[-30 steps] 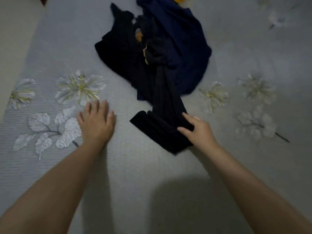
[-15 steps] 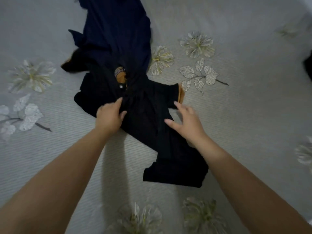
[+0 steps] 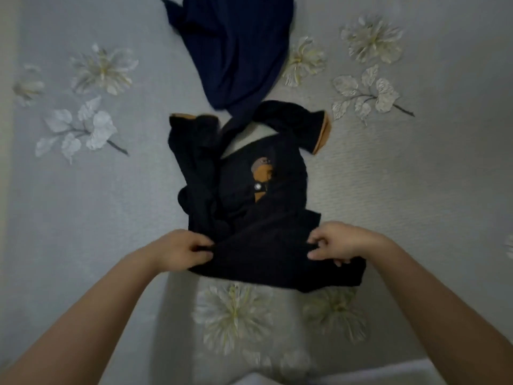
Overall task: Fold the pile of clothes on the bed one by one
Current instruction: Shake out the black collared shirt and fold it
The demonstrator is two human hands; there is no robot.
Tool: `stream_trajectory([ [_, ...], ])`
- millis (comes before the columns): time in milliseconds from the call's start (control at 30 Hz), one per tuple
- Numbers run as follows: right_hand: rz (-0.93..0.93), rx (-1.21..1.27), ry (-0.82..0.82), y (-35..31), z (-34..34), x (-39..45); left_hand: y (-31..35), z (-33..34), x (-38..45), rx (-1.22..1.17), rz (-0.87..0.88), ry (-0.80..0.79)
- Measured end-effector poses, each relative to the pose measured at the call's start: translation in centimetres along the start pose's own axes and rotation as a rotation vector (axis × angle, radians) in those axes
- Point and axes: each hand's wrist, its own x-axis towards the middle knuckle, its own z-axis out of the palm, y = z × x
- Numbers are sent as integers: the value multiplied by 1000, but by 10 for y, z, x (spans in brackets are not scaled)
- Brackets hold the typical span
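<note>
Where a second ago only one hand touched it, my left hand [image 3: 177,250] and right hand [image 3: 340,243] now both pinch the black shirt [image 3: 249,207] spread just beyond them.

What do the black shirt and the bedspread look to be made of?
Black shirt: soft matte knit, probably cotton jersey; it bunches limply where the left hand and right hand pinch it. Bedspread: finely ribbed woven or quilted fabric, slight sheen, pale flowers.

Matt black cloth on the shirt [image 3: 266,218], soft and creased. Navy garment [image 3: 238,51] matt cloth too, faintly ribbed. Bed [image 3: 402,190] cover finely ribbed fabric, flowers slightly sheeny.
</note>
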Motion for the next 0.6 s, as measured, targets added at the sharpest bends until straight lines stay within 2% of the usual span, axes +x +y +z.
stream_trajectory([
  [33, 30, -67, -69, -4, -1, -4, 3, 5, -3, 45, -71, -164],
  [67, 18, -112, -19, -9, -4, -4, 6, 8, -4, 128, -126, -238],
  [100, -2, -137, 133, -14, -10, -2, 9, 11, -5, 221, -168, -202],
  [133, -8, -137, 346, -20, -17, 3, 13, 11, -5, 285, -208, -76],
  [200, 62, -73, 686, -31, -26, 16, 22, 8, 1, 292, -264, 336],
  [233, 122, -14, 741, -34, -26, 25, 29, 6, 4, 245, -256, 577],
  [267, 173, 64, 728, -36, -22, 35, 34, 7, 10, 184, -193, 817],
  [300, 191, 133, 702, -38, -13, 44, 38, 7, 16, 185, -121, 979],
  [333, 172, 188, 698, -39, -4, 52, 41, 8, 24, 222, -88, 1032],
  [433, 7, 454, 795, -32, 13, 62, 42, 17, 42, 311, -174, 726],
  [467, -39, 539, 847, -27, 13, 60, 36, 19, 46, 331, -215, 684],
  [600, -55, 638, 1236, 17, 5, 32, 12, 21, 25, 280, -385, 753],
])
